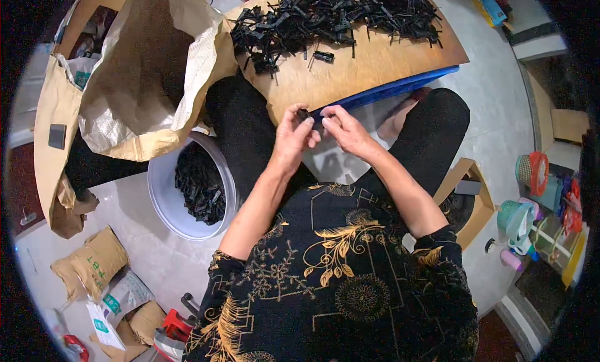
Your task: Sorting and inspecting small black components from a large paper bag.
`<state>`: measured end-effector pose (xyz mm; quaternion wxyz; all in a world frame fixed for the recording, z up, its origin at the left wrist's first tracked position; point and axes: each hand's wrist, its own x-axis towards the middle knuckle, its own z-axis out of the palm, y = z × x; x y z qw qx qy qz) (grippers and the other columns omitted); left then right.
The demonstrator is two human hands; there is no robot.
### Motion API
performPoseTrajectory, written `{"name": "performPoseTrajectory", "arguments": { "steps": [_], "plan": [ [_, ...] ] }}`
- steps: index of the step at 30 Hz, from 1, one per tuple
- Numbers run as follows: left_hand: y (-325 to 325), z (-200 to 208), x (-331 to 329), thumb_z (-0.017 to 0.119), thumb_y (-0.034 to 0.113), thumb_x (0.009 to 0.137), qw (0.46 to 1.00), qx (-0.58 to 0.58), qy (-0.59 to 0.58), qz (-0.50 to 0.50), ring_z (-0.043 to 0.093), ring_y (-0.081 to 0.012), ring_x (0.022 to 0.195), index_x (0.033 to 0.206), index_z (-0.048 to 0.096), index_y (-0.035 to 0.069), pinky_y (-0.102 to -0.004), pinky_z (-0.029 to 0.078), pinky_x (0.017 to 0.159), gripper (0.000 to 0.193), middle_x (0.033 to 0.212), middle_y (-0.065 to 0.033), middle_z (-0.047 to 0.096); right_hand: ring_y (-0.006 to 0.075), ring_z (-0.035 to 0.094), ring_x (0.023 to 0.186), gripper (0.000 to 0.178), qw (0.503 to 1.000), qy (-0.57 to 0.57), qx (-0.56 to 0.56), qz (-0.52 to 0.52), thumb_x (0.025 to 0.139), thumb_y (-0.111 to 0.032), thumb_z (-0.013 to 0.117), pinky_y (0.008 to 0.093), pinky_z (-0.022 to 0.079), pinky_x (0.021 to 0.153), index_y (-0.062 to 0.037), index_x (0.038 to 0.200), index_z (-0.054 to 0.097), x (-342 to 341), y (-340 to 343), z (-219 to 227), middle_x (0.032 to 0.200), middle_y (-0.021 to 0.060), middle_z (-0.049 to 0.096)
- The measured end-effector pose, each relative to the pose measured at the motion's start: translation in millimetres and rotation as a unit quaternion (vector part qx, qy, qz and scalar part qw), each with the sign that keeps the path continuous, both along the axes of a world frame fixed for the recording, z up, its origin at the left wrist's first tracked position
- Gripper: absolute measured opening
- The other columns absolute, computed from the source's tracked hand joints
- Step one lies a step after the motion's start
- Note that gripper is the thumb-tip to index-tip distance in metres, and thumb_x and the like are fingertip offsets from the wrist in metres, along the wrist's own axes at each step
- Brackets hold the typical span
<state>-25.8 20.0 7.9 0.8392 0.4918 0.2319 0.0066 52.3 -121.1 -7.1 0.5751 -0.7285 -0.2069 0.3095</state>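
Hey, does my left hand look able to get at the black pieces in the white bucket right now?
Probably yes: the white bucket stands open, black pieces in view, though your left leg lies between it and your left hand, which holds a small dark piece.

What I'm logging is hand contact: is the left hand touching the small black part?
Touching: the head view shows the left hand pinching the black part between thumb and fingers.

A pale grey tiled floor spreads all round, faintly glossy — a wooden tabletop sits above a blue base.
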Motion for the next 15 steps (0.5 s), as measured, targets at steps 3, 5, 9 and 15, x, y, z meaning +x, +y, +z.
{"name": "performPoseTrajectory", "arguments": {
  "steps": [3, 5, 9, 15],
  "plan": [
    [4.0, 9.3, -0.8, 0.05, 0.009, 0.087, 0.993, -0.114, -0.007, 0.031, 0.056, -0.0145, 0.061, 0.122, 0.039, 0.008, -0.0207, 0.045, 0.051, 0.036, 0.085, -0.0062, 0.053, 0.0042, 0.041, 0.05, 0.019, 0.992, 0.114, 0.041, 0.031, 0.089, -0.021, 0.049, 0.0202, 0.034, 0.044, -0.0045, 0.098, 0.052, 2.5, -3.8, 10.4, 0.069, -0.0008, 0.052],
    [4.4, 15.6, -0.7, 0.048, 0.009, 0.089, 0.988, -0.152, -0.009, 0.038, 0.059, -0.0171, 0.06, 0.127, 0.032, 0.005, -0.0214, 0.049, 0.051, 0.041, 0.081, -0.0082, 0.053, 0.0024, 0.041, 0.048, 0.017, 0.982, 0.168, 0.09, 0.02, 0.089, -0.019, 0.051, 0.0175, 0.033, 0.041, -0.0036, 0.097, 0.051, 4.1, -5.7, 20.3, 0.069, -0.0009, 0.053],
    [9.1, 8.9, -4.2, 0.048, 0.011, 0.089, 0.988, -0.153, -0.016, 0.007, 0.061, -0.0193, 0.064, 0.128, 0.03, 0.005, -0.0214, 0.05, 0.052, 0.044, 0.082, -0.0107, 0.056, 0.0015, 0.04, 0.045, 0.015, 0.97, 0.201, 0.137, 0.03, 0.088, -0.016, 0.052, 0.0146, 0.028, 0.038, -0.0036, 0.096, 0.05, 1.0, -7.3, 31.8, 0.071, -0.0004, 0.053],
    [6.4, 9.5, -4.1, 0.048, 0.009, 0.088, 0.993, -0.118, -0.004, -0.004, 0.061, -0.019, 0.062, 0.128, 0.029, 0.003, -0.0221, 0.05, 0.051, 0.045, 0.082, -0.0127, 0.059, 0.0013, 0.04, 0.047, 0.017, 0.97, 0.173, 0.167, 0.03, 0.085, -0.012, 0.056, 0.0147, 0.032, 0.04, -0.0026, 0.098, 0.05, -0.8, -6.5, 28.0, 0.074, 0.0003, 0.052]
  ]
}}
